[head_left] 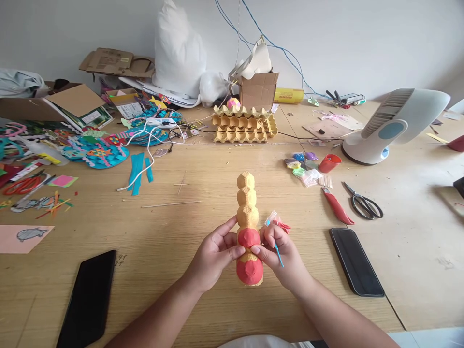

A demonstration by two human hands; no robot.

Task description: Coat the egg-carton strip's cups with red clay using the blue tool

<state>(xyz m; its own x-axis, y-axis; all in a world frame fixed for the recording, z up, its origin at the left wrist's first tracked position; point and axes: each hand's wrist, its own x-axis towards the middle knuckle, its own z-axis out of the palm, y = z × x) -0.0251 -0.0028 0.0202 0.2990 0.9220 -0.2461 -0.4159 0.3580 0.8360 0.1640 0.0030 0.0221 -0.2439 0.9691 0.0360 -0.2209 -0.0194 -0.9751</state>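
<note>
Both my hands grip a yellow egg-carton strip [247, 214], a row of rounded cups held lengthwise away from me. Red clay [249, 272] covers the nearest cup, and another red patch covers one further up. My left hand [217, 251] is closed on the strip's left side, thumb against the edge of the upper red patch. My right hand [282, 253] is closed on the right side with its thumb pressing there too. A thin blue stick [279, 255] is tucked in my right fingers. Just beyond that hand lies a small bag with red clay [283, 226].
At right are a red-handled knife [338, 207], black scissors [365, 203], a phone [357, 261], a red cup [329, 163], clay packets [302, 164] and a white fan [391, 125]. A black tablet [89, 299] lies at left. Egg trays [244, 125] stand at the back; paper crafts [101, 150] crowd the left.
</note>
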